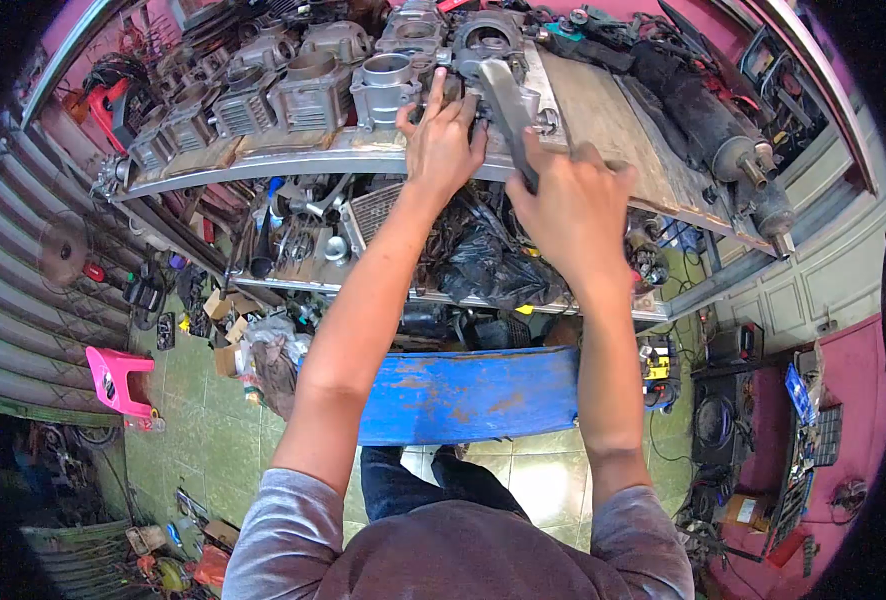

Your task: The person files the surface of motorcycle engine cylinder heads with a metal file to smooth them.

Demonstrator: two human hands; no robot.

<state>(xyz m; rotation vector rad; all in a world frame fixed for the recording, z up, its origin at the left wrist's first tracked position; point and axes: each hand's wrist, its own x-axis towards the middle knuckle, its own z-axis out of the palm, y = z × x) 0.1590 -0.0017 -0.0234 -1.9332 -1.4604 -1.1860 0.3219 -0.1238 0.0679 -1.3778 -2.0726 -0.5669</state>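
My right hand is wrapped around the lower end of a flat grey metal bar-shaped tool, which points up and away over the bench. Its exact kind I cannot tell. My left hand lies with fingers spread over dark metal engine parts, just left of the tool. Beside its fingertips stands a grey engine cylinder block with a round bore. Behind the tool sits a metal engine casing with a large round opening.
More cylinder blocks line the bench's left side. Mufflers lie at the right on the wooden bench top. A lower shelf holds a black plastic bag and metal parts. A blue bench stands before my legs, a pink stool at left.
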